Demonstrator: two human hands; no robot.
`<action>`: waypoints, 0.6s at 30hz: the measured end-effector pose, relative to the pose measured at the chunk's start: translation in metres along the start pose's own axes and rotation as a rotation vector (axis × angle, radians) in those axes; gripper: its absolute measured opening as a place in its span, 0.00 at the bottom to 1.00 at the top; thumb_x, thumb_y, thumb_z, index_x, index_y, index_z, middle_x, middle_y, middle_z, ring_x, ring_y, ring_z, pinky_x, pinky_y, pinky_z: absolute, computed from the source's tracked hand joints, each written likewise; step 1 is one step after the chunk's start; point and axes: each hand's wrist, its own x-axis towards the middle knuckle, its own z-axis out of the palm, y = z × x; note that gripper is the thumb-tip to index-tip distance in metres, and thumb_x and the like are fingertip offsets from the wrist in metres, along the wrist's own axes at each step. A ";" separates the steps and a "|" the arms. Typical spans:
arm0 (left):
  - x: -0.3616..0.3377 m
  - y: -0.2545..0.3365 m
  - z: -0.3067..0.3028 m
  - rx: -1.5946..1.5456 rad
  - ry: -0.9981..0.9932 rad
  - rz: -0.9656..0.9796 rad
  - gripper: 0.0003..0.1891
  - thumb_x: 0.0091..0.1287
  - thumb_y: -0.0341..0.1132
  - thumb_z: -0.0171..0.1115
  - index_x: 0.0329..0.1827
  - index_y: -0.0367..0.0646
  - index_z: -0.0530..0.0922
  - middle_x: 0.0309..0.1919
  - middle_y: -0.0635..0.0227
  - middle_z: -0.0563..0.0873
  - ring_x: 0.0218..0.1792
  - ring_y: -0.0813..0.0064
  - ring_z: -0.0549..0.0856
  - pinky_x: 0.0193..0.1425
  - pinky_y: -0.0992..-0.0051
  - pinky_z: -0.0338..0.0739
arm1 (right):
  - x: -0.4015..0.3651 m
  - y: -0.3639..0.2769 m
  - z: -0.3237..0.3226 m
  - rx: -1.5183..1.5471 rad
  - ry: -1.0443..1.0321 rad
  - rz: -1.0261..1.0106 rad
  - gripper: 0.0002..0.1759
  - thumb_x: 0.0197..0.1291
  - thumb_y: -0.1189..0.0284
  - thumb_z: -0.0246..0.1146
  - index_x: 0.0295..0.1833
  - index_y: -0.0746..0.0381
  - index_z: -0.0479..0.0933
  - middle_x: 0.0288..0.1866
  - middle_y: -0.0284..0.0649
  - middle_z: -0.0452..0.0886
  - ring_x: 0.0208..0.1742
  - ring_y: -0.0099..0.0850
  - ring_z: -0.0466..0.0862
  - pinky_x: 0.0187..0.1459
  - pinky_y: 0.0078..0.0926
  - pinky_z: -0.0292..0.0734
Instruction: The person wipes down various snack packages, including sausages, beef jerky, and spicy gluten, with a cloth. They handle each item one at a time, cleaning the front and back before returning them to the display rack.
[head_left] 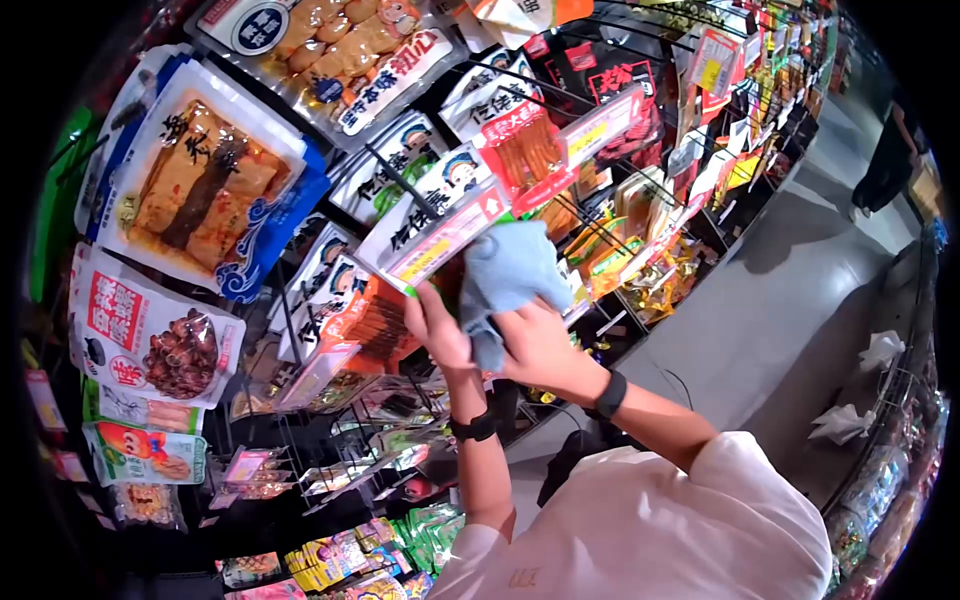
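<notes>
A blue-grey cloth (510, 270) is bunched in my right hand (540, 345), in front of the hanging snack packs at the middle of the view. My left hand (438, 325) is just left of the cloth, its fingers raised at the lower end of a pink and white price label (445, 240). Whether those fingers pinch the label's edge or only touch it is unclear. Behind the label hangs a white pack with a cartoon figure (430, 200). Below and left of it is a pack of reddish-brown sticks (370, 325).
Rows of packs on metal hooks fill the left and top, among them a blue-edged tofu pack (205, 185). A grey aisle floor (700, 330) runs along the right. A person (890, 165) stands at the far right. Another shelf (890, 480) lines the right edge.
</notes>
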 end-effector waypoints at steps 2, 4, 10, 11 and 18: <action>0.002 0.004 0.000 0.203 0.108 -0.052 0.19 0.75 0.43 0.48 0.46 0.32 0.74 0.41 0.68 0.78 0.40 0.80 0.73 0.47 0.77 0.68 | -0.016 -0.003 -0.004 -0.035 0.056 -0.001 0.20 0.49 0.64 0.63 0.48 0.61 0.76 0.40 0.47 0.79 0.43 0.49 0.80 0.44 0.43 0.75; 0.008 0.014 0.012 0.237 0.020 0.170 0.16 0.75 0.38 0.45 0.49 0.29 0.72 0.36 0.70 0.76 0.38 0.81 0.69 0.45 0.77 0.65 | -0.040 -0.002 -0.002 -0.053 0.015 0.065 0.18 0.49 0.66 0.64 0.45 0.62 0.76 0.42 0.47 0.78 0.42 0.50 0.78 0.46 0.45 0.71; 0.043 -0.001 0.000 0.195 0.133 0.007 0.16 0.75 0.41 0.47 0.40 0.33 0.72 0.36 0.69 0.77 0.36 0.81 0.70 0.45 0.76 0.67 | -0.089 -0.003 -0.023 -0.062 0.021 0.166 0.09 0.51 0.71 0.62 0.37 0.65 0.78 0.42 0.50 0.79 0.42 0.50 0.77 0.45 0.43 0.69; 0.046 -0.007 -0.005 0.156 0.133 -0.002 0.16 0.75 0.41 0.48 0.41 0.33 0.72 0.36 0.69 0.76 0.36 0.81 0.71 0.46 0.76 0.67 | -0.097 -0.001 -0.027 -0.080 -0.005 0.152 0.09 0.51 0.72 0.62 0.36 0.65 0.78 0.42 0.50 0.79 0.42 0.50 0.77 0.45 0.44 0.69; -0.015 -0.008 0.007 0.311 0.119 0.118 0.15 0.72 0.30 0.47 0.58 0.31 0.63 0.57 0.53 0.72 0.58 0.66 0.72 0.66 0.66 0.62 | -0.150 0.016 -0.072 -0.258 0.012 0.224 0.26 0.42 0.80 0.63 0.53 0.67 0.74 0.59 0.54 0.72 0.62 0.58 0.69 0.62 0.51 0.63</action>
